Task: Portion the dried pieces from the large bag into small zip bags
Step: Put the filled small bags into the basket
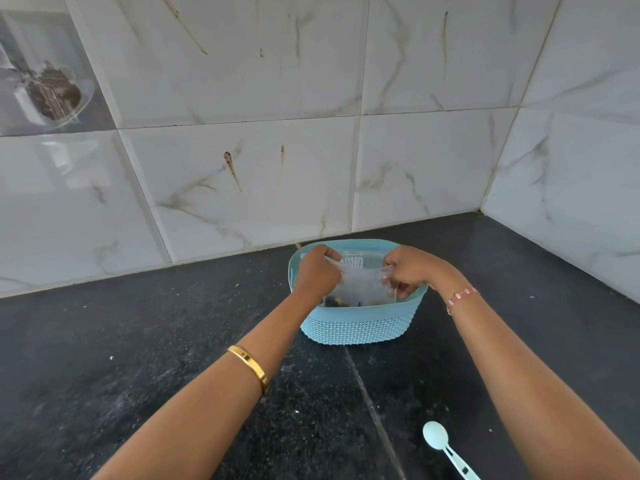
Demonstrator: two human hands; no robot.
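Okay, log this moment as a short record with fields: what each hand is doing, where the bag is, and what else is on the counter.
left hand: left hand grips one side of the clear plastic bag
right hand: right hand grips the opposite side
bag location: inside the blue basket, dark contents at its bottom
basket location: on the black countertop, near the tiled wall
other item: light blue spoon lying on the counter, near edge, untouched

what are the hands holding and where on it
Both the left hand and right hand pinch a clear plastic bag by its top edge, one grip per side, over the light blue perforated plastic basket.
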